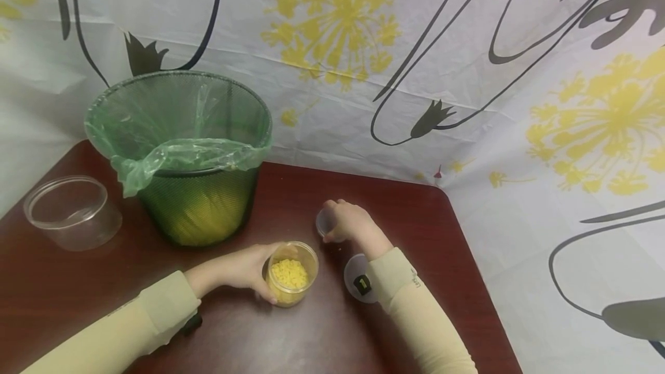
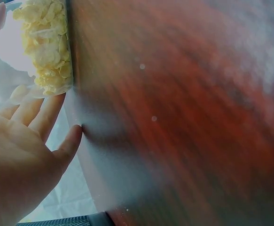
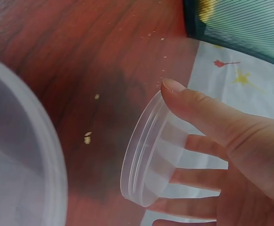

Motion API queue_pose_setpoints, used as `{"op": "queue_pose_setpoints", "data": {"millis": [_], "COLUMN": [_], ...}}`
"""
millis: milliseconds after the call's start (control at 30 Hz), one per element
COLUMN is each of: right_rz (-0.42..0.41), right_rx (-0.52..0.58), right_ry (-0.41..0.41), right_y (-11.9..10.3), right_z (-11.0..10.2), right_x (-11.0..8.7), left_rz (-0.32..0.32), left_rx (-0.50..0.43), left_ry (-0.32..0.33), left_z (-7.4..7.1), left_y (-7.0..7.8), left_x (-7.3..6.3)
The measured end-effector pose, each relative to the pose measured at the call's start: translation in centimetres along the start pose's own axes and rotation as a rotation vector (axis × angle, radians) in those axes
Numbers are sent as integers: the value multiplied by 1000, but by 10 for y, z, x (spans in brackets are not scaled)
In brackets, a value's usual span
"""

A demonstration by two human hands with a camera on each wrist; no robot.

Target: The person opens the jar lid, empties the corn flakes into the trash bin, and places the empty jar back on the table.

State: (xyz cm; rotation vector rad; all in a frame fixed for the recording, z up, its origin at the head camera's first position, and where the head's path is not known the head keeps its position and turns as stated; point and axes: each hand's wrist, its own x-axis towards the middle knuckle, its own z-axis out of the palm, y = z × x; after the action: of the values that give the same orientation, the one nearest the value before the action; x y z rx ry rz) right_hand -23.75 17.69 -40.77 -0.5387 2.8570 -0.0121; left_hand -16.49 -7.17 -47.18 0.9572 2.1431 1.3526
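Observation:
My left hand (image 1: 248,270) grips a clear round plastic tub (image 1: 294,297) from its left side, thumb and fingers curled about its wall. Small yellow pieces (image 1: 289,273) fill its lower part, and in the left wrist view they look like flaky bits (image 2: 47,47). Farther back, my right hand (image 1: 353,223) pinches a clear round lid (image 3: 144,155) by its edge, thumb on one side and fingers on the other. The lid is tilted on edge in the right wrist view. Near my right sleeve lies another clear lid (image 1: 352,273) with a dark label (image 1: 362,284) marked 1.
A mesh bin (image 1: 200,206) lined with a green bag (image 1: 176,157) stands at back left, yellow showing low inside. Left of it is a larger clear tub (image 1: 85,235). Tiny crumbs (image 3: 87,138) dot the red-brown table (image 1: 312,339). Patterned cloth (image 1: 322,126) hangs behind.

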Motion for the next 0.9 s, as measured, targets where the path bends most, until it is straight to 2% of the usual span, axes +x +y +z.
{"op": "queue_pose_setpoints", "data": {"millis": [100,167,300,400,733,900], "right_rz": [6,7,6,4,50,72], "right_rx": [6,9,17,17,-33,-37], "right_ry": [-4,-8,-3,6,-39,-49], "right_y": [2,4,5,6,1,0], "right_z": [4,7,12,15,18,20], "right_x": [1,2,4,5,6,6], "left_rz": [10,0,9,7,-19,8], "left_rx": [26,-1,61,72,-25,44], "left_ry": [3,-7,7,9,-8,6], "left_z": [0,0,0,0,0,0], "left_y": [-1,-1,-2,-2,0,-1], "left_x": [1,1,1,0,-1,-1]}}
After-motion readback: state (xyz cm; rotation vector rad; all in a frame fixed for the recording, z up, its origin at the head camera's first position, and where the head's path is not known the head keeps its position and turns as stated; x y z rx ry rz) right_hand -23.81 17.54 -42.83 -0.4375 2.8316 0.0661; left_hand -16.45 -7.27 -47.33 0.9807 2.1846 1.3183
